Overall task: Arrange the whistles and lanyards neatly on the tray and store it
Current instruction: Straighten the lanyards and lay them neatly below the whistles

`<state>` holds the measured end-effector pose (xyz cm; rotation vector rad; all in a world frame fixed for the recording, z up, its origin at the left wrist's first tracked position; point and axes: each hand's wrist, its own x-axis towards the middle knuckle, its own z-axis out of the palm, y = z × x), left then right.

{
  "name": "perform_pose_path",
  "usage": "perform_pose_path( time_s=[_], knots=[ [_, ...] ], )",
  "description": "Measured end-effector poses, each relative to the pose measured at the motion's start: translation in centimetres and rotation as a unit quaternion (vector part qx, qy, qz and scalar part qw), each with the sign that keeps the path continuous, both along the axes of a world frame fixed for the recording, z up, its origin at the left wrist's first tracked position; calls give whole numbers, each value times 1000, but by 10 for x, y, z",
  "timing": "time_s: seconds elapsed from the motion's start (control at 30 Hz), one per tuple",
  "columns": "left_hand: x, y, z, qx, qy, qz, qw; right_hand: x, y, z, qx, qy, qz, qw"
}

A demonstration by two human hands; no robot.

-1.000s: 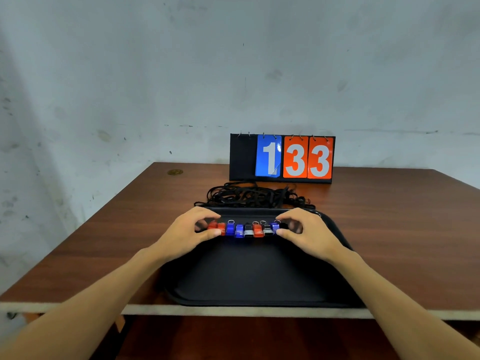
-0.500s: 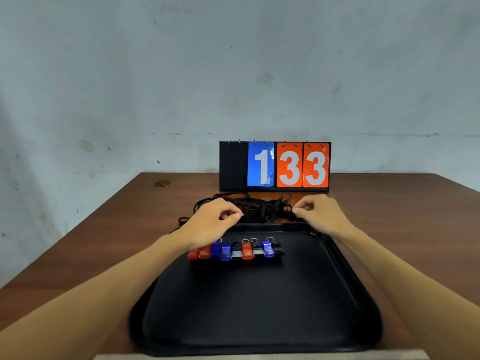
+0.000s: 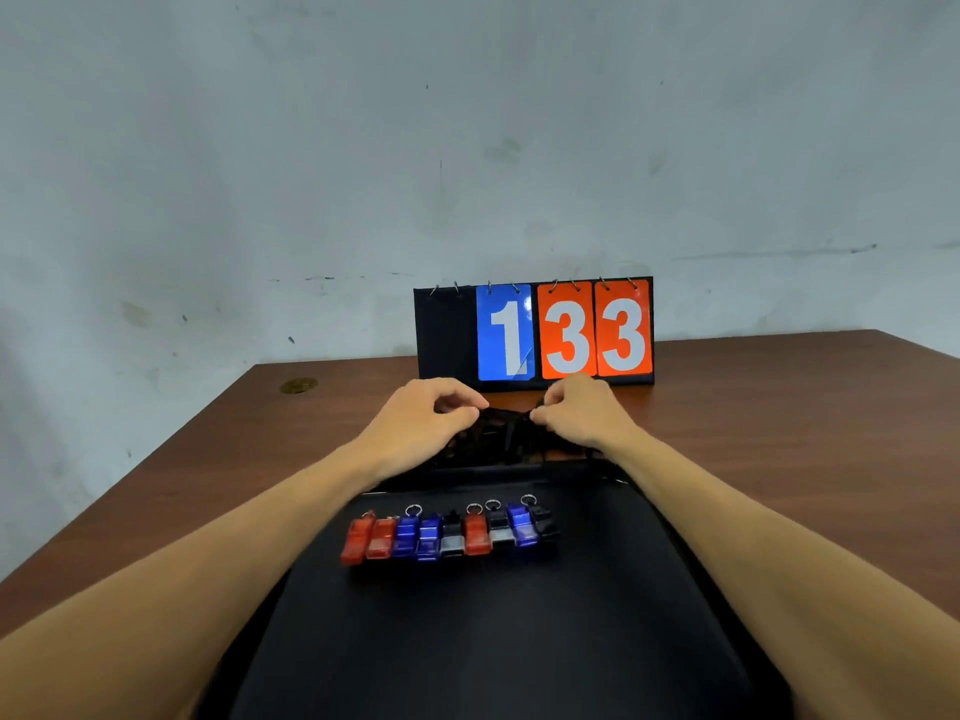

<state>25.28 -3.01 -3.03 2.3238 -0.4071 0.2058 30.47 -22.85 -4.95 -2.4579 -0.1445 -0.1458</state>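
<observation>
The tangled black lanyards (image 3: 501, 441) were heaped on the worktop (image 3: 779, 407) just behind the tray (image 3: 519, 646), pinched by curled fingers of the left hand (image 3: 423, 420) and right hand (image 3: 584, 413). Probably limp and snaggy, so best lifted by one loose loop.

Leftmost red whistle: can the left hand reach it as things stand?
Probably yes, once it lets go: the left hand pinches the lanyards beyond the tray, and nothing covers the leftmost red whistle.

Bare room: stained wall (image 3: 311, 148), wooden table (image 3: 779, 407).
</observation>
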Motion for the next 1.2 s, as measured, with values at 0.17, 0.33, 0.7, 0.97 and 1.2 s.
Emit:
perform_pose_path(
  time_s=[0.17,0.33,0.7,0.97,1.2],
  knots=[
    [-8,9,28,-21,-28,24,999,-9,-10,58,126,-79,-7,989],
    [-27,11,50,-27,-40,37,998,-26,-8,84,239,-97,6,966],
    [-53,-24,71,-16,25,-4,1000,-84,-4,131,362,-154,106,913],
    [-42,-92,72,-16,-23,-26,999,-99,-27,135,405,-176,133,887],
    [-45,-109,89,-79,-28,-37,996,-103,-59,137,430,-188,79,880]
  ],
)
